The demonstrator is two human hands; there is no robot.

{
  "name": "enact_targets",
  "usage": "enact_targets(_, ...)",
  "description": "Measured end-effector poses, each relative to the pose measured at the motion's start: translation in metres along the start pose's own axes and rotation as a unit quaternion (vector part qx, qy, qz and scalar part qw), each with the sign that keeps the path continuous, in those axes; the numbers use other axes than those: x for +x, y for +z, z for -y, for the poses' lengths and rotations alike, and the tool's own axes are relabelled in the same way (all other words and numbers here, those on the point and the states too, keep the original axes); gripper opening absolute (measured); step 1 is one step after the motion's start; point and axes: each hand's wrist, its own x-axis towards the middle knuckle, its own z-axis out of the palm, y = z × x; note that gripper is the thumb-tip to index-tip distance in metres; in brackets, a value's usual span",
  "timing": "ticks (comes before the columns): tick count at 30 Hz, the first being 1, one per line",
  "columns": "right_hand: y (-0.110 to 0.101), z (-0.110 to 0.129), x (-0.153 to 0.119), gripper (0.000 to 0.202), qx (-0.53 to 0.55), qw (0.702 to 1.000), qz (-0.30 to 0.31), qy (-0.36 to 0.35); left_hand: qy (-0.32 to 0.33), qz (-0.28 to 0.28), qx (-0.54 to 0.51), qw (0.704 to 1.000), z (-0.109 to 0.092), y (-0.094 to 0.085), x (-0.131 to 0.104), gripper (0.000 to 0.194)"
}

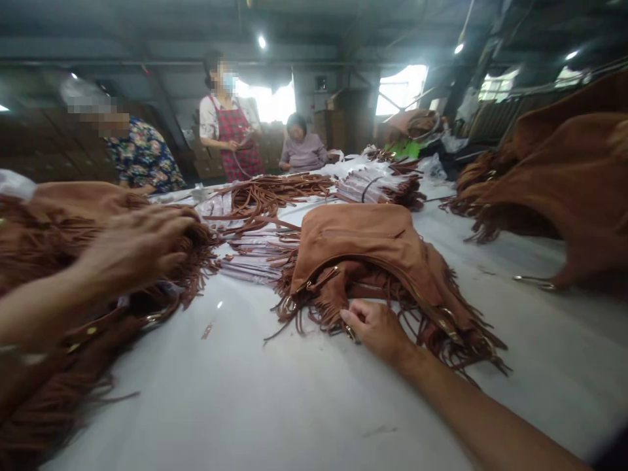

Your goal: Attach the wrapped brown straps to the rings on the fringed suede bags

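Head view: the right hand (375,327) pinches the fringe and a metal ring of the tan suede fringed bag (373,261) lying mid-way across the white table (294,405); the left hand (140,245) presses, fingers curled, on a pile of similar brown bags (53,222). Loose tassels could likely snag the hardware when tugged.

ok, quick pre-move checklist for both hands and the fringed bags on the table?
1. Right hand closed on the fringe of the brown fringed bag: ok.
2. Left hand resting flat on the bag pile at left: ok.
3. Fringe strands free of tangles: cannot tell.
4. Bare white table in front of the hands: ok.
5. Loose strap bundle lies apart from both hands: ok.
6. The co-workers stand at the far end, away from the bag: ok.
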Motion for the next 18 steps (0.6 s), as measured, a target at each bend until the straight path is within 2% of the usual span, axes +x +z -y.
enact_targets(2,-0.010,-0.001,-0.002,0.033,-0.026,0.997,-0.060,-0.048,0.124,0.047,0.071,0.989,-0.010,0.034,-0.001,0.056)
enact_targets(4,-0.025,-0.007,-0.003,0.027,-0.074,0.980,-0.156,-0.101,0.236,0.077,0.144,0.958,-0.026,0.078,0.002,0.072)
enact_targets(6,-0.042,-0.018,-0.002,0.016,-0.139,0.957,-0.234,-0.099,0.290,0.096,0.169,0.937,-0.042,0.120,0.010,0.067)
enact_targets(8,-0.057,-0.031,0.000,0.034,-0.200,0.947,-0.245,-0.051,0.326,0.123,0.163,0.923,-0.055,0.147,0.017,0.062)
enact_targets(10,-0.066,-0.044,0.004,0.053,-0.243,0.946,-0.215,0.003,0.337,0.130,0.143,0.921,-0.065,0.157,0.022,0.061)
enact_targets(14,-0.075,-0.063,0.011,0.061,-0.264,0.943,-0.185,0.079,0.339,0.076,0.046,0.937,-0.085,0.145,0.024,0.058)
enact_targets(18,-0.086,-0.074,0.013,0.058,-0.265,0.942,-0.195,0.058,0.285,0.023,-0.121,0.951,-0.114,0.128,0.028,0.041)
